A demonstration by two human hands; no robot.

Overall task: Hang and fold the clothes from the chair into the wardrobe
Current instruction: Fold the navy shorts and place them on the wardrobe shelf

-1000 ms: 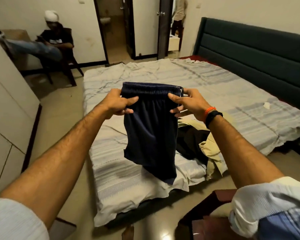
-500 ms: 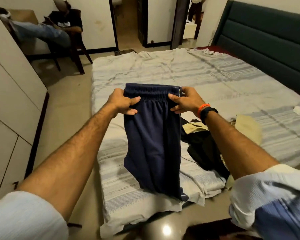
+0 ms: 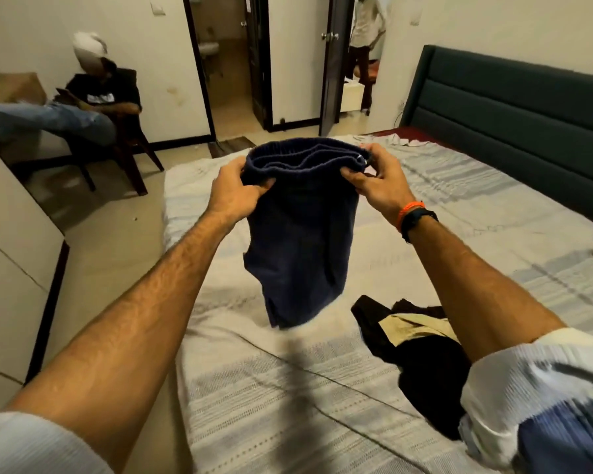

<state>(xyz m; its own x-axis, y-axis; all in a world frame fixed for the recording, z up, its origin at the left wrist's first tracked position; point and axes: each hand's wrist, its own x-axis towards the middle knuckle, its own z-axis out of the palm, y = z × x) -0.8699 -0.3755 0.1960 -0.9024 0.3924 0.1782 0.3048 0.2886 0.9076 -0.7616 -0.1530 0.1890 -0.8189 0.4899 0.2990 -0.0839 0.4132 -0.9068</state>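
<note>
The blue shorts [image 3: 298, 241] hang between both hands over the bed [image 3: 459, 241]. The left hand [image 3: 235, 189] and right hand [image 3: 379, 181] each pinch the waistband. If one pinch slips, the shorts could flop down crooked.

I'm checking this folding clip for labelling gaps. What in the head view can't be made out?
- Navy shorts: the lower hem is motion-blurred.
- Dark and beige clothes pile: the right forearm covers part; garment types unclear.
- Left hand and right hand: fingertips are tucked behind the waistband.
- Wardrobe: cut off by the left edge; interior unseen.
</note>
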